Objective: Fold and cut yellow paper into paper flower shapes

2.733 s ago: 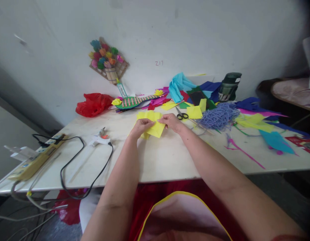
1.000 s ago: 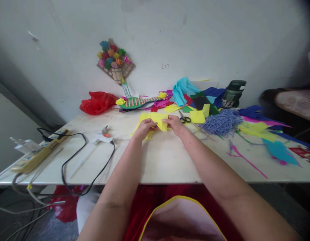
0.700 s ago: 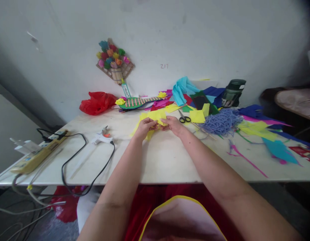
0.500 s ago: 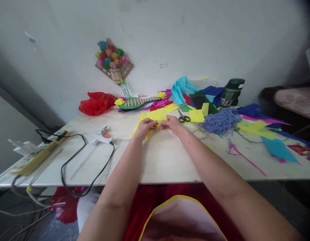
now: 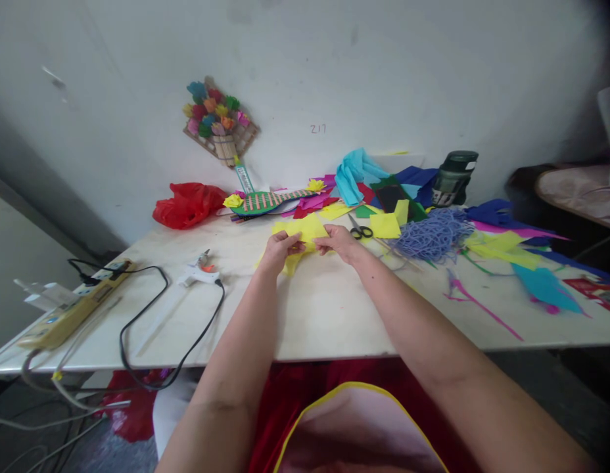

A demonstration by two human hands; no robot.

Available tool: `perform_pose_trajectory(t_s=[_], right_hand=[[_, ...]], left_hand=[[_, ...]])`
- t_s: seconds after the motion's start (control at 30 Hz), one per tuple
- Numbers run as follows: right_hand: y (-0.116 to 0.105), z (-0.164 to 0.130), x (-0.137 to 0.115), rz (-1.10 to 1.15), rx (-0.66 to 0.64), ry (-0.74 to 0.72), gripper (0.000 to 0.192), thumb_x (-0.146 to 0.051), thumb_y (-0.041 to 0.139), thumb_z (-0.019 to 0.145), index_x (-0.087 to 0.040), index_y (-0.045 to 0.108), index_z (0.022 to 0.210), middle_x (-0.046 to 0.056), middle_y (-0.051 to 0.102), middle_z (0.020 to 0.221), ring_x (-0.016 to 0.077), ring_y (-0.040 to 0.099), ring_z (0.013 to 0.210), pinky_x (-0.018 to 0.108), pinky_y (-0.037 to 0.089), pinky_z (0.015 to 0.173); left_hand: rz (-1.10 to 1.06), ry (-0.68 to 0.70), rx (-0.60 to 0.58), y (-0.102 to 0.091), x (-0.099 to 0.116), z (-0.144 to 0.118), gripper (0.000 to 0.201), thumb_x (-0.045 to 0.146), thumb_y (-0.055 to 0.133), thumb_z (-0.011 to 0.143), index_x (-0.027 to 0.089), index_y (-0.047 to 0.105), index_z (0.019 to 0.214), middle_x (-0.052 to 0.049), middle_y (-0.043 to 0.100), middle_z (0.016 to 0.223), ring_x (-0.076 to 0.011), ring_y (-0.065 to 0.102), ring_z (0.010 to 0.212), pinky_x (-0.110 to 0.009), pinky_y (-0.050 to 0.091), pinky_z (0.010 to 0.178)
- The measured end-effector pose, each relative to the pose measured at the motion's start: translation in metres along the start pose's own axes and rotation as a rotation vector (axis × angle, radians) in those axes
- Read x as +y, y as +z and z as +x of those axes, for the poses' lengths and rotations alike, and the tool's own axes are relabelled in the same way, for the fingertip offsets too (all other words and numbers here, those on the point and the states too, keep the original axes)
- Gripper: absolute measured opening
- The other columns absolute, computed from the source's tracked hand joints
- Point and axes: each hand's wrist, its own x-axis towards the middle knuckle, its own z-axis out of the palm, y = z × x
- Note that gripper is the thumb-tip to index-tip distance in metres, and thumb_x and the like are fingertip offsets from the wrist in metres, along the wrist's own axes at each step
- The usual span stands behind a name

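Both hands are at the middle of the white table, gripping yellow crepe paper [image 5: 307, 227] between them. My left hand [image 5: 284, 249] pinches its left side, thumb on top. On the right side, my right hand [image 5: 337, 241] has its thumb and fingers closed on the same paper. More yellow paper lies beneath the hands. Black-handled scissors [image 5: 360, 230] rest just right of my right hand, beside a yellow paper square [image 5: 385, 226]. Behind the hands lies a green decorated shape [image 5: 265, 202] with woven strips and yellow paper flowers at its ends.
On the left are a white glue gun [image 5: 200, 271], its black cord and a power strip [image 5: 78, 309]. A red plastic bag [image 5: 189, 205] lies at the back left. Coloured paper, blue-purple shredded strands [image 5: 433, 234] and a dark green bottle [image 5: 455, 179] crowd the right.
My hands have moved slightly apart at the fingertips, and the yellow paper now stands spread between them. The camera view has shifted a little.
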Motion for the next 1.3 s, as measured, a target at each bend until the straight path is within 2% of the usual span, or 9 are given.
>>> perform_pose_trajectory(t_s=[0.17, 0.27, 0.43, 0.57, 0.67, 0.87, 1.1, 1.3], right_hand=[[-0.001, -0.002, 0.000, -0.026, -0.086, 0.047, 0.026, -0.024, 0.071, 0.054, -0.012, 0.054, 0.070, -0.003, 0.058, 0.049, 0.0059, 0.049, 0.038, 0.017, 0.042, 0.038], [-0.002, -0.003, 0.000, -0.047, -0.135, 0.076, 0.028, -0.024, 0.072, 0.053, -0.012, 0.052, 0.068, -0.002, 0.058, 0.049, 0.0055, 0.048, 0.036, 0.017, 0.041, 0.037], [-0.004, -0.004, 0.000, -0.054, -0.186, 0.087, 0.031, -0.030, 0.072, 0.054, -0.012, 0.053, 0.071, -0.001, 0.059, 0.050, 0.0060, 0.048, 0.036, 0.017, 0.041, 0.037], [-0.006, -0.003, -0.001, 0.017, -0.143, 0.097, 0.038, -0.049, 0.058, 0.067, -0.013, 0.056, 0.077, 0.004, 0.062, 0.055, 0.0101, 0.053, 0.040, 0.021, 0.045, 0.039], [-0.008, -0.002, -0.001, 0.068, -0.076, 0.095, 0.046, -0.057, 0.049, 0.070, -0.012, 0.057, 0.076, 0.006, 0.063, 0.059, 0.0122, 0.055, 0.041, 0.023, 0.046, 0.038], [-0.007, -0.001, 0.000, 0.027, -0.051, 0.055, 0.028, -0.035, 0.070, 0.057, -0.013, 0.057, 0.069, 0.000, 0.060, 0.059, 0.0106, 0.055, 0.042, 0.021, 0.045, 0.038], [-0.004, 0.000, 0.002, -0.021, -0.002, 0.020, 0.023, -0.029, 0.070, 0.055, -0.013, 0.060, 0.068, -0.001, 0.060, 0.059, 0.0075, 0.052, 0.039, 0.020, 0.044, 0.037], [-0.005, 0.001, 0.003, -0.009, -0.020, 0.020, 0.024, -0.031, 0.070, 0.055, -0.013, 0.062, 0.069, -0.001, 0.061, 0.061, 0.0076, 0.052, 0.040, 0.020, 0.044, 0.037]], left_hand=[[-0.022, -0.017, 0.022, -0.006, 0.005, 0.001, 0.035, 0.034, 0.069, 0.056, 0.010, 0.058, 0.079, -0.005, 0.063, 0.075, -0.0120, 0.059, 0.060, -0.026, 0.050, 0.058], [0.050, -0.027, -0.008, -0.010, 0.005, 0.001, 0.035, 0.034, 0.070, 0.054, 0.010, 0.059, 0.077, -0.004, 0.063, 0.072, -0.0131, 0.060, 0.063, -0.024, 0.050, 0.056], [0.158, -0.055, -0.064, -0.012, 0.001, 0.002, 0.033, 0.033, 0.072, 0.052, 0.009, 0.059, 0.070, -0.004, 0.061, 0.064, -0.0129, 0.059, 0.054, -0.023, 0.048, 0.051], [0.181, -0.045, -0.043, -0.009, 0.003, 0.001, 0.032, 0.033, 0.072, 0.052, 0.010, 0.058, 0.069, -0.003, 0.061, 0.062, -0.0125, 0.058, 0.050, -0.024, 0.048, 0.051], [0.177, -0.042, -0.003, -0.005, 0.006, -0.001, 0.033, 0.033, 0.072, 0.050, 0.010, 0.056, 0.067, -0.003, 0.060, 0.062, -0.0129, 0.058, 0.050, -0.024, 0.048, 0.050], [0.177, -0.036, 0.010, -0.002, 0.008, -0.002, 0.032, 0.033, 0.072, 0.051, 0.011, 0.055, 0.067, -0.002, 0.059, 0.060, -0.0126, 0.058, 0.050, -0.024, 0.048, 0.050], [0.151, -0.054, -0.058, -0.003, 0.005, -0.001, 0.031, 0.029, 0.071, 0.053, 0.012, 0.053, 0.071, -0.002, 0.061, 0.063, -0.0126, 0.059, 0.050, -0.023, 0.048, 0.049], [0.128, -0.064, -0.100, -0.004, 0.003, 0.000, 0.034, 0.026, 0.070, 0.054, 0.014, 0.053, 0.081, -0.002, 0.063, 0.070, -0.0135, 0.060, 0.052, -0.024, 0.049, 0.050]])
